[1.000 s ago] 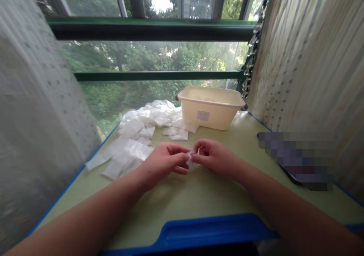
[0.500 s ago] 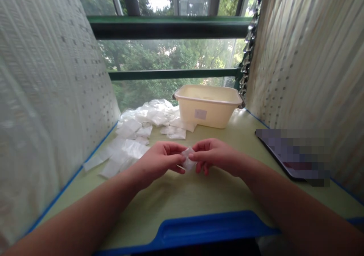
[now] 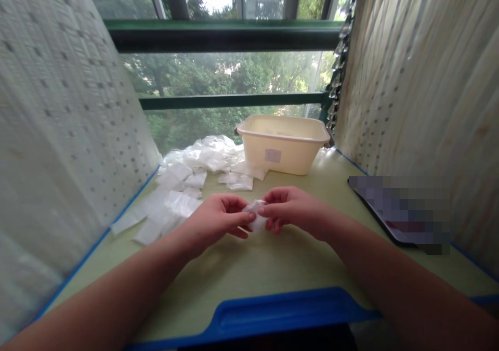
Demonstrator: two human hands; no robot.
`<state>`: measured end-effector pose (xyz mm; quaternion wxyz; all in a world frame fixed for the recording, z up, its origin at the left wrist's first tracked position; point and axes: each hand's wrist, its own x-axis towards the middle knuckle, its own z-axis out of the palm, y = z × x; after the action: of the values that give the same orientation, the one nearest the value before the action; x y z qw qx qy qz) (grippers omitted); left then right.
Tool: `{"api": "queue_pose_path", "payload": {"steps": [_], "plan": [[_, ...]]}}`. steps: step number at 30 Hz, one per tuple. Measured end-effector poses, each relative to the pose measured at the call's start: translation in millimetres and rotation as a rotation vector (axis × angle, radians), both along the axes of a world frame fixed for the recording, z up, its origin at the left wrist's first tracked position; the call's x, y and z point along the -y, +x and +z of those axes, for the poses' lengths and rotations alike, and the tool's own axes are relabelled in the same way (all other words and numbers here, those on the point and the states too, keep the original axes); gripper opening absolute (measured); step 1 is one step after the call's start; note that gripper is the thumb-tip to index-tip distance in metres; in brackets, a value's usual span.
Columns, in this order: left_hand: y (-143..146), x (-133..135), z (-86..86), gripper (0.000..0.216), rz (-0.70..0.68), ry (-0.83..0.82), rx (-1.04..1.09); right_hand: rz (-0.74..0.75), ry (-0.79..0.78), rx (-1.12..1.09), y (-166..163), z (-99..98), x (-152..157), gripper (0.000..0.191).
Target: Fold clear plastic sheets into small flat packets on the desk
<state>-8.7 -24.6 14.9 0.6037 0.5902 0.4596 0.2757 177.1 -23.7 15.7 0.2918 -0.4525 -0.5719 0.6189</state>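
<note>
My left hand (image 3: 217, 220) and my right hand (image 3: 293, 209) meet over the middle of the green table (image 3: 273, 268). Both pinch one small clear plastic bag (image 3: 256, 217) between thumbs and fingertips, just above the tabletop. The fingers of both hands are curled round the bag, which is partly hidden by them. A pile of similar clear bags (image 3: 195, 177) lies to the left and behind my hands. A cream plastic tub (image 3: 283, 144) stands behind the hands near the window.
White perforated panels (image 3: 58, 132) wall the table on the left, and a second such panel (image 3: 429, 80) on the right. A dark flat object (image 3: 401, 210) lies on the right of the table. A blue tray edge (image 3: 280, 312) runs along the near side. A window with green rails is behind.
Both hands have kept pinching the small bag and shifted slightly up and left in the view. The head camera swung to the right, then a little back.
</note>
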Motion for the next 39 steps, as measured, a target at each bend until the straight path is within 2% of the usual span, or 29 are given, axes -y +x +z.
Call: {"api": "queue_pose_path", "payload": {"steps": [6, 12, 19, 23, 26, 28, 30, 31, 34, 36, 39], "plan": [[0, -1, -0.2, 0.026, 0.005, 0.034, -0.029, 0.027, 0.020, 0.009, 0, 3.7, 2, 0.026], [0, 0, -1.2, 0.028, -0.060, 0.025, -0.089, 0.065, 0.059, 0.033, -1, -0.8, 2, 0.026], [-1, 0, 0.7, 0.020, -0.135, 0.036, -0.112, 0.110, 0.089, 0.036, 0, -1.6, 2, 0.022], [0, 0, 1.1, 0.033, -0.025, 0.033, -0.036, 0.040, 0.118, -0.038, 0, -2.2, 1, 0.020], [1, 0, 1.4, 0.037, -0.051, -0.049, 0.019, -0.028, 0.190, -0.087, 1, -3.5, -3, 0.021], [1, 1, 1.5, 0.032, -0.060, -0.073, 0.029, -0.036, 0.237, -0.028, 3, -3.0, -4, 0.021], [1, 1, 1.3, 0.026, -0.018, -0.071, 0.021, -0.040, 0.332, 0.136, 4, -0.6, -1, 0.023], [2, 2, 1.0, 0.023, 0.004, -0.074, 0.010, -0.061, 0.430, 0.236, 4, 0.8, 2, 0.026], [4, 4, -1.8, 0.017, 0.009, -0.076, -0.005, -0.113, 0.908, 0.481, -2, 2.6, 16, 0.046], [4, 5, -4.4, 0.015, -0.023, -0.057, 0.025, 0.071, 1.145, 0.588, -9, -1.1, 25, 0.063], [3, 5, -6.9, 0.017, -0.052, -0.067, 0.064, 0.189, 1.171, 0.699, -15, -12.1, 28, 0.080]]}}
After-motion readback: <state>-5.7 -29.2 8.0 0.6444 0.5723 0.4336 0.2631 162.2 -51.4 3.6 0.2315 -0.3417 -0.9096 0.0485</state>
